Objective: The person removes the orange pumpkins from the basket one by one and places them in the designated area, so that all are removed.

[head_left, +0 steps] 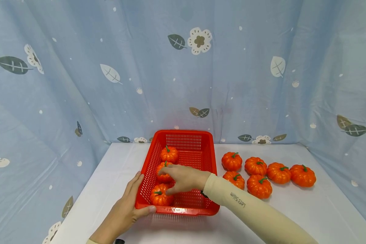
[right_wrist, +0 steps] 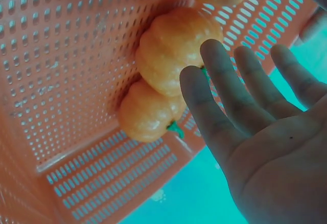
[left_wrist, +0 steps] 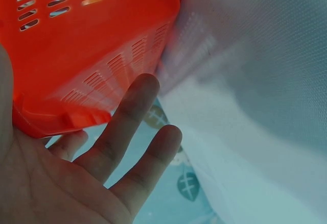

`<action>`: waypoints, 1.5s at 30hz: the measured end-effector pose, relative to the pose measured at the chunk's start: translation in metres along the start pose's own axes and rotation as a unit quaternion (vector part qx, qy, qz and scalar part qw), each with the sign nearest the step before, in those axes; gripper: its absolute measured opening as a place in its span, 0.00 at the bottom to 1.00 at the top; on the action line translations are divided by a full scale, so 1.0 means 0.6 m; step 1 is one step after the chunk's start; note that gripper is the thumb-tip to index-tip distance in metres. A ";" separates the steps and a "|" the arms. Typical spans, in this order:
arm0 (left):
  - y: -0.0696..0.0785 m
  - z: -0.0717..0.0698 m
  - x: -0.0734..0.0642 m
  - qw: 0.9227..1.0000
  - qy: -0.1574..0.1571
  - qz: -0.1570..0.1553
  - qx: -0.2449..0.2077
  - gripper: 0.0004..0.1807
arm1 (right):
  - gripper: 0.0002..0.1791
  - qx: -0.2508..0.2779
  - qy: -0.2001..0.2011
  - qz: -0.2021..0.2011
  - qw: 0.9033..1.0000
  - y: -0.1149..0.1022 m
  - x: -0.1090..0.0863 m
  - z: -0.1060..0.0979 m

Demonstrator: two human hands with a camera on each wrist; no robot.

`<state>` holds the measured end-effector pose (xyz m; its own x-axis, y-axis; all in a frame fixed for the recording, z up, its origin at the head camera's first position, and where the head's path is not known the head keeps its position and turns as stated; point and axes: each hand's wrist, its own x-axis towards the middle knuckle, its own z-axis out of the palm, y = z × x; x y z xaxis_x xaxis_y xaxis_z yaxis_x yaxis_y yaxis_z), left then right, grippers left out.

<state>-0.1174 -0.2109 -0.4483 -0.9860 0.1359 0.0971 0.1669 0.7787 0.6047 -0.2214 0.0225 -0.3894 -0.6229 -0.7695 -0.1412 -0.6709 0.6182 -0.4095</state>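
Basket (head_left: 186, 210), perforated plastic, against straight left fingers (left_wrist: 134, 101); right fingers (right_wrist: 225, 79) released near ribbed pumpkins (head_left: 159, 200).

A curtained-off work spot, this one: pale blue cloth (head_left: 158, 101) hangs in folds across the back and down both sides, printed with leaves (head_left: 13, 65), white flowers (head_left: 199, 41) and little paw marks (head_left: 1, 163)! And there's the white surface (head_left: 118, 162), reaching right to the back. Home, shop or lab beyond those folds? Can't tell, the cloth hides everything behind it!
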 end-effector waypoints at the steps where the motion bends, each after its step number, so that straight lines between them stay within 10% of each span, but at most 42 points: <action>1: 0.000 0.000 0.000 1.000 -0.001 -0.001 -0.001 0.64 | 0.35 -0.003 -0.002 -0.004 1.000 -0.001 0.001 0.002; 20: -0.001 0.000 -0.002 1.000 0.005 -0.001 -0.006 0.63 | 0.37 -0.044 -0.053 -0.004 0.998 -0.019 0.018 0.039; 45: 0.001 -0.002 -0.002 1.000 -0.001 0.002 -0.003 0.63 | 0.37 -0.042 -0.015 -0.020 0.999 -0.021 0.010 0.032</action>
<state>-0.1159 -0.2115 -0.4470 -0.9852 0.1403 0.0981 0.1710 0.7745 0.6090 -0.2088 0.0073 -0.4023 -0.5830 -0.7977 -0.1541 -0.7271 0.5969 -0.3391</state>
